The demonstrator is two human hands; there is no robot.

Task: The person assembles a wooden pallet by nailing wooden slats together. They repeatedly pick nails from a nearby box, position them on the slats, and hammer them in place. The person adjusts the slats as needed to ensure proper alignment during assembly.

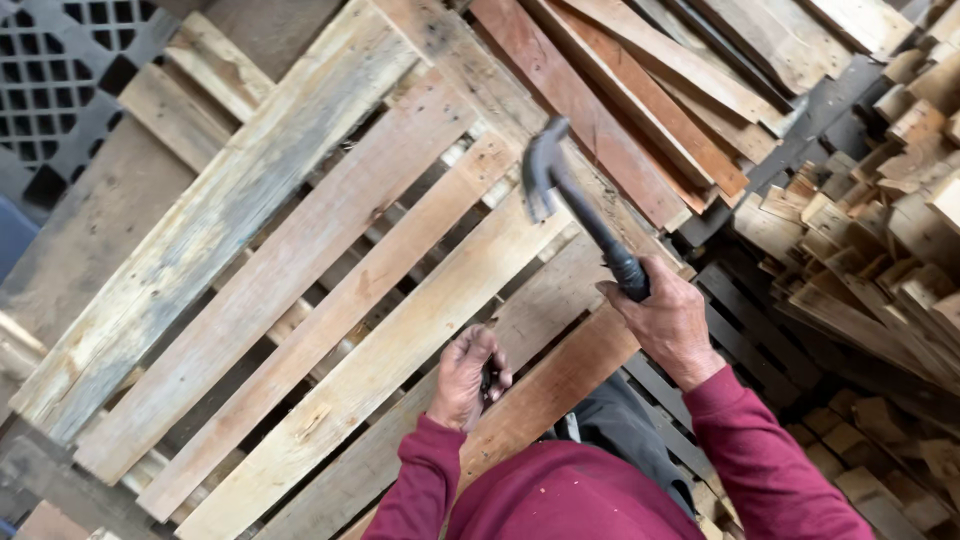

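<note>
My right hand [668,322] grips the dark handle of a claw hammer [560,185], raised with its head above the boards of a wooden pallet [330,300]. My left hand [468,378] is curled shut over the pallet's near boards, with small dark objects, probably nails, between its fingers. Both arms wear dark red sleeves. The pallet's pale, weathered slats run diagonally across the view.
Loose reddish and pale planks [640,90] are stacked at the top. A heap of short wood blocks [890,230] fills the right side. A dark plastic grid pallet [50,80] lies at the top left, and another dark slatted surface [740,330] is under my right arm.
</note>
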